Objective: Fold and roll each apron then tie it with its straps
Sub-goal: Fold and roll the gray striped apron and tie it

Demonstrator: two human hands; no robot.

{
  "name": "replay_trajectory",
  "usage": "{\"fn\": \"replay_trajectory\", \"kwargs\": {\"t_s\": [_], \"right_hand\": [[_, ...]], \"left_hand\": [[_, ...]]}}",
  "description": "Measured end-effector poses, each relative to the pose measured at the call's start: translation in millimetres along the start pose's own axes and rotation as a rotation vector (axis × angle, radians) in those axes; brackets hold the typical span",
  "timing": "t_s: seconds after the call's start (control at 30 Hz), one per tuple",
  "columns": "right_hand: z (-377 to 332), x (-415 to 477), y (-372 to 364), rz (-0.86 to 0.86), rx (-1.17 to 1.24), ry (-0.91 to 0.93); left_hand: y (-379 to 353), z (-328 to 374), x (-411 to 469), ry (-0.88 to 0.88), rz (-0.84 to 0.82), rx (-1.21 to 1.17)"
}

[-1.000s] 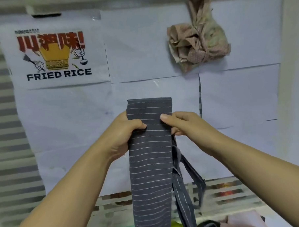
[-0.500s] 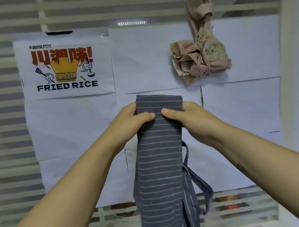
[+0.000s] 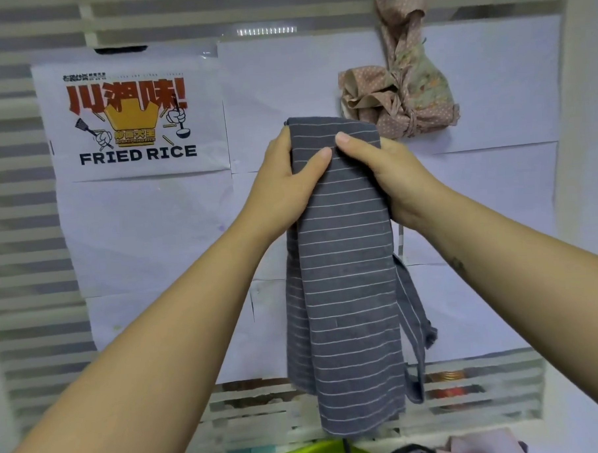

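Apron: grey cotton apron with thin white stripes (image 3: pixel 343 258), folded into a long narrow band, hangs upright mid-scene before the papered wall.
Left hand (image 3: pixel 285 189): thumb and fingers clamp its upper left edge.
Right hand (image 3: pixel 395 177): grips its upper right edge.
Strap: grey striped strap (image 3: pixel 413 327) dangles right.
Far right: pink dotted tied cloth bundle (image 3: pixel 401 98) hanging.

Wall poster (image 3: pixel 132 120) reads "FRIED RICE"; Chinese chars above illegible.
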State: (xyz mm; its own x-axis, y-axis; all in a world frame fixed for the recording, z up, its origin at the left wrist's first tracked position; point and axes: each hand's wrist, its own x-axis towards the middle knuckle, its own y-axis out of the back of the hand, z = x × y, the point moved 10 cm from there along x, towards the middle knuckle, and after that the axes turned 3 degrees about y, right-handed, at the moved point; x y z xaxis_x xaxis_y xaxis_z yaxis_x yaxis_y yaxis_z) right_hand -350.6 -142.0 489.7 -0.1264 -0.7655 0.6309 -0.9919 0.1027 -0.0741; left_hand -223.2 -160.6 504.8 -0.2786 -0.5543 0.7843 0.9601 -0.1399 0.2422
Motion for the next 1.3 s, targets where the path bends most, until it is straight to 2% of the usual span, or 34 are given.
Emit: {"fn": "replay_trajectory", "kwargs": {"t_s": [0.1,0.17,0.33,0.57,0.73,0.8,0.93,1.03,1.17,1.23,1.3], "right_hand": [[13.1,-10.5,-12.7,-0.183,-0.055,-0.093],[23.9,-15.9,-13.8,-0.23,-0.107,-0.126],[34.8,-18.9,-2.9,-0.114,-0.155,-0.057],[52.7,-18.7,17.9,0.064,-0.145,-0.073],[61.0,-22.6,20.6,0.111,-0.136,-0.097],[79.4,-34.7,12.9,0.003,-0.144,-0.228],[117.7,-82.2,-20.4,-0.422,-0.112,-0.555],[129.3,-93.2,-10.8,-0.568,-0.234,-0.617],[136.2,-85.1,21.9,-0.633,-0.536,-0.621],[138.9,-80.5,39.7,-0.585,-0.594,-0.621],[142.5,-76.4,57.1,-0.517,-0.749,-0.564]], "left_hand": [[2.8,2.6,-2.7,-0.026,0.03,-0.022],[1.3,0.8,-6.0,-0.011,0.017,-0.063],[-6.3,-39.9,-31.6,0.21,-0.001,-0.297],[-39.2,-84.7,-93.1,0.368,-0.249,-0.216],[-19.9,-87.9,-89.4,0.331,-0.123,-0.106],[-11.2,-90.3,-87.4,0.344,-0.081,-0.14],[-1.4,-97.5,-86.8,0.416,-0.113,-0.206],[1.2,-102.2,-90.1,0.47,-0.193,-0.271],[10.2,-107.0,-92.6,0.475,-0.241,-0.184],[14.4,-109.8,-94.7,0.474,-0.242,-0.137],[17.3,-112.9,-97.1,0.477,-0.234,-0.114]]}}
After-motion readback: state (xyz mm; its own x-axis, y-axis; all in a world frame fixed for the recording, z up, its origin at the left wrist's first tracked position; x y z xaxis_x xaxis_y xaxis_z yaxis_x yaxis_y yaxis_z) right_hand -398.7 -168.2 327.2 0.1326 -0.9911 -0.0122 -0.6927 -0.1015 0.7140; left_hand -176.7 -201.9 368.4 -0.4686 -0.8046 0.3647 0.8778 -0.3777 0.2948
